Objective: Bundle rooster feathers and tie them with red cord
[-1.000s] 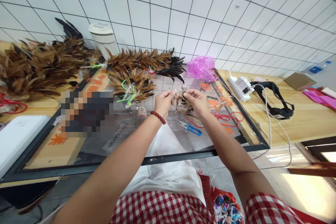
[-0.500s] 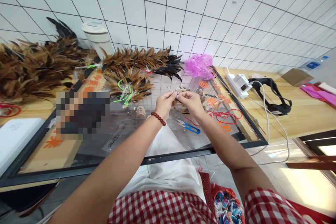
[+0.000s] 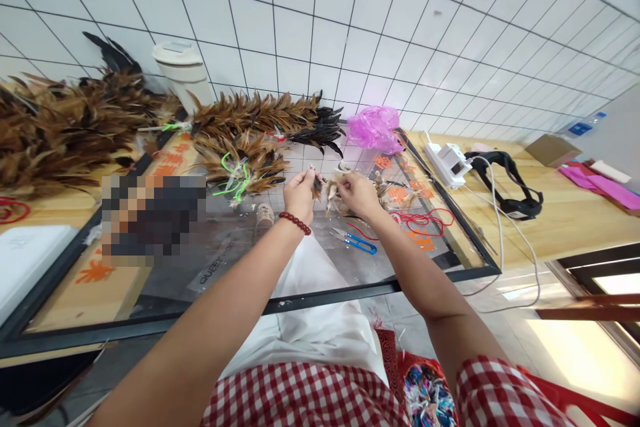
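My left hand (image 3: 299, 192), with a red bead bracelet at the wrist, pinches a small dark feather (image 3: 317, 185) above the glass-topped table (image 3: 320, 293). My right hand (image 3: 357, 193) is closed on a small bunch of pale brown feathers (image 3: 333, 192) just to the right of it. The two hands are a few centimetres apart. Blue-handled snips (image 3: 356, 241) lie on the glass just below my right hand, beside a loose red thread (image 3: 425, 219).
Bundles of brown and black feathers (image 3: 255, 117) lie along the back, with a bigger heap (image 3: 60, 127) at the left and a green-tied bundle (image 3: 245, 167). A white cup (image 3: 184, 72), pink plastic bag (image 3: 375, 128), white power strip (image 3: 447, 161) and black strap (image 3: 510, 180) are nearby.
My hands have drawn slightly apart; the left now holds a dark feather away from the bunch in the right. The view has shifted a little.
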Demonstrator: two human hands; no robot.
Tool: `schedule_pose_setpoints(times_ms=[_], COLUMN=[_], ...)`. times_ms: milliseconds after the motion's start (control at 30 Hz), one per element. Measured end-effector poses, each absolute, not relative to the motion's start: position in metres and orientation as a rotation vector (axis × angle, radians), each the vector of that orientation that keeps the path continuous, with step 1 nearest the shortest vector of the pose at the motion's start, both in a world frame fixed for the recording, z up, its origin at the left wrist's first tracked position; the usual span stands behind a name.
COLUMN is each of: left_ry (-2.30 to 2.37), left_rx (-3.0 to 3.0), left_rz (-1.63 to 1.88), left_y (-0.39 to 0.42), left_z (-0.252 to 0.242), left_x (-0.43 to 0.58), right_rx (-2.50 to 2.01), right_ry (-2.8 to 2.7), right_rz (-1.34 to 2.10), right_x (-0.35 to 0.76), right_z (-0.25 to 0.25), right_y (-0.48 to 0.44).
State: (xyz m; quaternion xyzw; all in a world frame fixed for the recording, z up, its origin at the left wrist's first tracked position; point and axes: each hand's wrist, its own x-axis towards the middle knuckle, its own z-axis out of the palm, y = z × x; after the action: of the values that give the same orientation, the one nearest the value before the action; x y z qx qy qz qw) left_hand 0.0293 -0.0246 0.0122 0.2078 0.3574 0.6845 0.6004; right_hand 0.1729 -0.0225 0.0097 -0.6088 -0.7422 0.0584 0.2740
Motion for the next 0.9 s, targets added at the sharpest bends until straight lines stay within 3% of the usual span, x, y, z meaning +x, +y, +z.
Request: schedule_pose_setpoints(times_ms=[233,500,667,900], left_ry=[0.818,0.655,0.664,0.692], left_rx=[0.500,0.427,0.451,0.557], left_rz=[1.541,1.466,1.481,1.398], left_y=[-0.023,-0.017,-0.017,-0.027], left_z=[0.009,0.016,0.021,0.026], left_x=[0.026,0.016,0.010,0.015], right_rx=[-1.285,-1.201,-1.297,-1.131], right_ry=[-1.602,-1.755,-1.621,-1.608], right_rz=[0.665,0.894,0.833,1.155], right_x=[0.185,0.183,0.180,0.165], right_z=[0.021,0.019,0.015,0.023], right_y=[-0.026,-0.033,-0.029,-0.037])
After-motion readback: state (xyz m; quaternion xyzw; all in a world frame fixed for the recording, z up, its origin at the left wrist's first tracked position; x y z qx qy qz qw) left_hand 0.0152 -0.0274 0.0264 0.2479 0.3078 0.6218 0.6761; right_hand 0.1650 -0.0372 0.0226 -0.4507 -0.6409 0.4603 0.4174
